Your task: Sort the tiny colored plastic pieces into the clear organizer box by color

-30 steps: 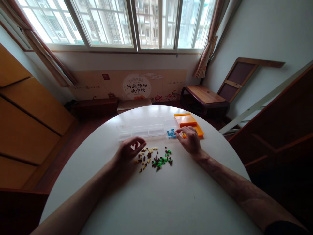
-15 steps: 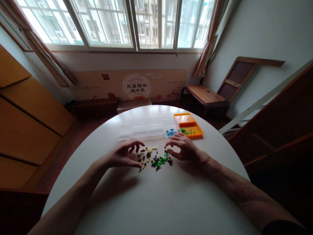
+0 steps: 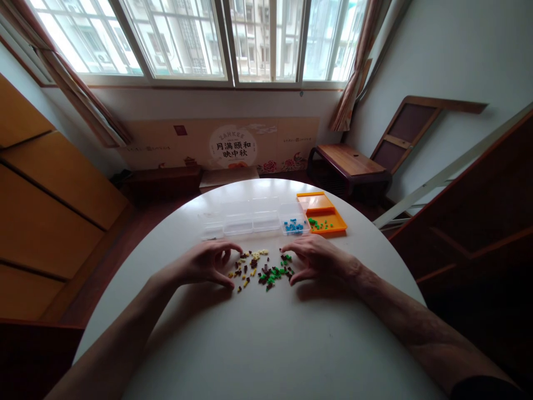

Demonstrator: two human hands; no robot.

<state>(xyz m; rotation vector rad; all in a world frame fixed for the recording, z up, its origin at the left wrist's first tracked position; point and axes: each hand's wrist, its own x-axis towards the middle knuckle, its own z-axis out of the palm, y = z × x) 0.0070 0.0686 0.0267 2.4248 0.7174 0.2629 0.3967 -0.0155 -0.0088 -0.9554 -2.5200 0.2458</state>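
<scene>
— On the round white desk (image 3: 266,344), how do the two hands lie?

— Both forearms stretch forward from the near edge. The left hand (image 3: 206,262) rests palm down at the left of a heap of small bricks (image 3: 260,269), fingers curled and spread, thumb tip on the desk just beside the nearest yellow and brown pieces. It grips nothing.

— And the right?

— The right hand (image 3: 316,258) mirrors it on the heap's right side, fingers arched and apart, fingertips at the green bricks. Whether it pinches one cannot be told at this size.

— Where do the bricks sit?

— Between the hands, mid-desk: green, brown and yellow mixed. Beyond them stands a clear box (image 3: 250,219), blue pieces (image 3: 293,226) in its right-hand compartment. Just beside that lies an orange tray (image 3: 331,214) with a few green pieces.
</scene>
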